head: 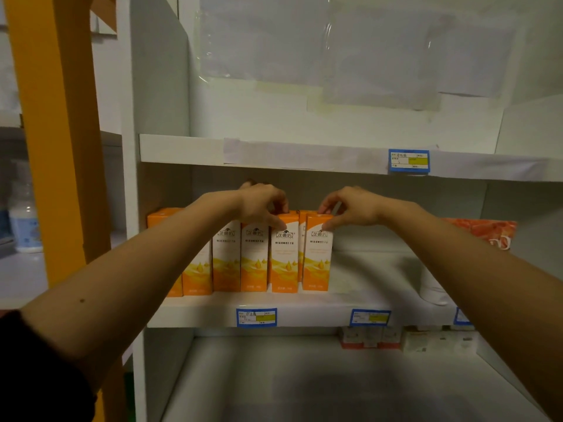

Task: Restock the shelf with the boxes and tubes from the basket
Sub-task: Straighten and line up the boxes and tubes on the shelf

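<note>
Head view: left hand (263, 205) pinches one upright orange box (284, 260) at its top, right hand (350, 210) pinches the neighbouring box (316, 260), both on the middle shelf (320, 312). Light, stiff cartons, probably; top edges suit gripping.

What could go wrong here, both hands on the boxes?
1. The left hand and right hand pinch two tall boxes only at their tops; either may tip.
2. They stand near the shelf front edge; the left forearm, crossing them, could sweep one off.
</note>
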Demonstrator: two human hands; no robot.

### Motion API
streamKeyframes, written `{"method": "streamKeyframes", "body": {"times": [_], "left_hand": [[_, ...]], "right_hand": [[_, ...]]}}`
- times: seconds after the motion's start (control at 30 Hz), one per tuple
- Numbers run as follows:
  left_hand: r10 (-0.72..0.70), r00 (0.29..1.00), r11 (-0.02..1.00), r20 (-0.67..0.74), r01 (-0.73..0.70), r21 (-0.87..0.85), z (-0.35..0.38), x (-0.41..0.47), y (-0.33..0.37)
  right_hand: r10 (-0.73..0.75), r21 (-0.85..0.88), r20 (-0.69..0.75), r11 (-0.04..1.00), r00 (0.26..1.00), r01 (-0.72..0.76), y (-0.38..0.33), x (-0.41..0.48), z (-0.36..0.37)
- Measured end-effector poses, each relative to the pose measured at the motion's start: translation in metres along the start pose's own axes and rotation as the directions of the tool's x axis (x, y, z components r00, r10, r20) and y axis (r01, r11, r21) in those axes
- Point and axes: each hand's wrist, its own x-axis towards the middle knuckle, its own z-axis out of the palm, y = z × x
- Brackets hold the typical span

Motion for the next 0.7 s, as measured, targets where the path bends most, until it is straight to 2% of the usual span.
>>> {"method": "streamKeyframes", "body": {"times": [0.2, 0.4, 0.7], "left_hand": [[-0.030, 0.994, 0.999, 0.108, 0.028, 0.019, -0.007, -0.001, 0.007], [-0.050, 0.993, 0.998, 0.106, 0.046, 0.039, -0.011, -0.003, 0.009], [-0.046, 0.994, 0.999, 0.096, 0.043, 0.032, -0.010, 0.002, 0.007]], "right_hand": [[0.009, 0.045, -0.002, 0.999, 1.000, -0.009, -0.003, -0.002, 0.000], [0.011, 0.113, 0.012, 0.994, 1.000, -0.012, -0.002, -0.002, -0.001], [-0.012, 0.125, -0.017, 0.992, 1.000, 0.014, -0.005, 0.000, 0.003]]}}
